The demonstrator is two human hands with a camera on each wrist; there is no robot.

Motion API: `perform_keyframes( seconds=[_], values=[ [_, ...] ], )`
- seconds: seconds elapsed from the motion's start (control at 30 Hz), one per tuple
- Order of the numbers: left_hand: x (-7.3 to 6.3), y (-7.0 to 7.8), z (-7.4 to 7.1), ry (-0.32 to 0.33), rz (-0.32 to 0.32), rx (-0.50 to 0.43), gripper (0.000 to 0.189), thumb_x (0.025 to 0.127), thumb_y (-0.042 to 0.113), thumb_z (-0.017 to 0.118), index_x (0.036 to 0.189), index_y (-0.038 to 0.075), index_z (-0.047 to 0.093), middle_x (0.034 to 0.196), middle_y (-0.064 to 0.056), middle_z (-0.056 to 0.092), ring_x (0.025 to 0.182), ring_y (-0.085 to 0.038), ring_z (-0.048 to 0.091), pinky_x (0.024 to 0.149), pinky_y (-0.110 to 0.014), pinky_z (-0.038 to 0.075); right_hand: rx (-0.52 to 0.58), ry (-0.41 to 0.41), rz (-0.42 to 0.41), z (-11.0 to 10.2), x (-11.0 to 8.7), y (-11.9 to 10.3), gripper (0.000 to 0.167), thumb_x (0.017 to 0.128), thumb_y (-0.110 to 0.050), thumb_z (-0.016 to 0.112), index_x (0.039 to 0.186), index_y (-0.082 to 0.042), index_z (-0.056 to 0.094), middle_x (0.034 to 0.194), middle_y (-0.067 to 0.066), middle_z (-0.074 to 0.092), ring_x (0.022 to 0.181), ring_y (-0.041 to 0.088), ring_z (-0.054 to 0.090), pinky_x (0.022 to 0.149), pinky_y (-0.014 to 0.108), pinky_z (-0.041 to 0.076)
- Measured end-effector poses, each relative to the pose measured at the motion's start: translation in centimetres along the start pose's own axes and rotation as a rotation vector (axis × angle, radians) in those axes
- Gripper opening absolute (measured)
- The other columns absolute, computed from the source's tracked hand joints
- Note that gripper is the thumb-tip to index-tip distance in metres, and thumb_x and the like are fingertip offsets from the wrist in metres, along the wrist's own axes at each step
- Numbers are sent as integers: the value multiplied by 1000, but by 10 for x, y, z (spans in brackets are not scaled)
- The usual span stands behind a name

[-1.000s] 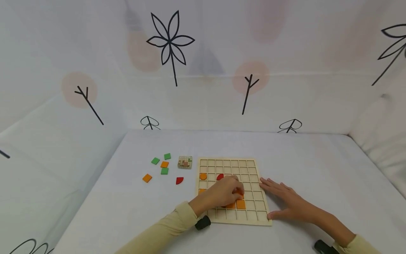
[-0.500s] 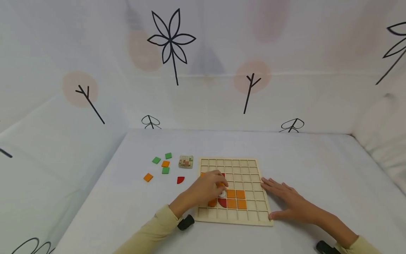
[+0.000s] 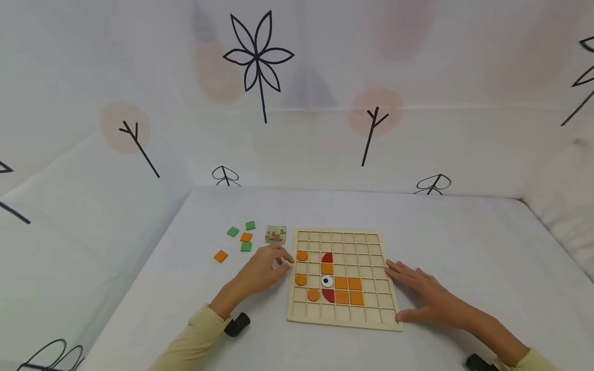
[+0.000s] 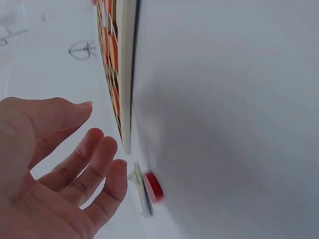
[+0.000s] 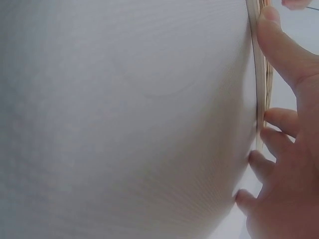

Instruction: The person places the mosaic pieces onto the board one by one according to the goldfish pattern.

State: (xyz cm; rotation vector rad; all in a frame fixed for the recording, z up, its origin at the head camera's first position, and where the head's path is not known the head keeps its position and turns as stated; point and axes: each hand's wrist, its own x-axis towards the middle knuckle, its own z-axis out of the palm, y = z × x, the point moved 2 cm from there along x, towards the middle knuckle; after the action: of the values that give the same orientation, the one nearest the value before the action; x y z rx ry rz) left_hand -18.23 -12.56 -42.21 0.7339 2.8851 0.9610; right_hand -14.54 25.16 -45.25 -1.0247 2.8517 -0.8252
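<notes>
A pale wooden grid board (image 3: 344, 316) lies on the white table. In its cells sit orange discs (image 3: 301, 280), orange square tiles (image 3: 341, 283), a tile with an eye (image 3: 327, 281) and two red quarter-round tiles (image 3: 329, 295). Just off the board's left edge, my left hand (image 3: 260, 269) hovers with fingers loosely curled and nothing in them. Beyond its fingertips in the left wrist view lies a loose red tile (image 4: 153, 186), which the hand hides from the head view. My right hand (image 3: 429, 299) rests with extended fingers, its thumb and fingertips touching the board's right edge.
Left of the board, several loose tiles lie scattered, among them a green square (image 3: 246, 247) and an orange square (image 3: 220, 256). A small patterned card (image 3: 276, 235) lies near the board's upper left corner. A white printed cloth (image 3: 301, 149) stands behind the table.
My left hand has moved left, from over the board to beside its left edge. An orange square now shows uncovered under the upper red tile. The right hand stays put.
</notes>
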Motion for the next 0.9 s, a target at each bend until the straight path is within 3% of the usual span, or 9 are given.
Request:
perform_keyframes(
  seconds=[0.23,0.47,0.67,0.9],
  values=[
    [-13,-27,-18,85,-63,-22,9,85,8,69,93,11,71,86,4,59,80,-15,53,69,-29,49,-2,10,-3,2,-1,0,88,73,-54,72,144,-13,40,149,11,35,140,3,12,102,7,-4],
    [-29,-57,-37,181,-151,-2,13,82,5,71,93,11,71,95,1,64,77,-15,55,69,-30,48,-2,12,9,2,-1,-1,88,73,-54,72,144,-13,40,149,11,35,141,3,13,102,8,-4],
    [-41,-75,-51,222,-298,2,19,79,9,75,98,9,71,98,-6,61,78,-19,53,64,-27,47,6,9,5,0,-2,-3,87,74,-54,71,144,-12,40,149,11,35,140,-1,10,102,8,-4],
    [-50,-94,-66,229,-431,46,28,79,15,75,105,7,68,105,-14,57,83,-24,53,68,-33,46,7,25,-18,-2,-2,-4,86,74,-51,73,144,-11,40,149,11,35,140,1,10,103,8,-4]
  ],
)
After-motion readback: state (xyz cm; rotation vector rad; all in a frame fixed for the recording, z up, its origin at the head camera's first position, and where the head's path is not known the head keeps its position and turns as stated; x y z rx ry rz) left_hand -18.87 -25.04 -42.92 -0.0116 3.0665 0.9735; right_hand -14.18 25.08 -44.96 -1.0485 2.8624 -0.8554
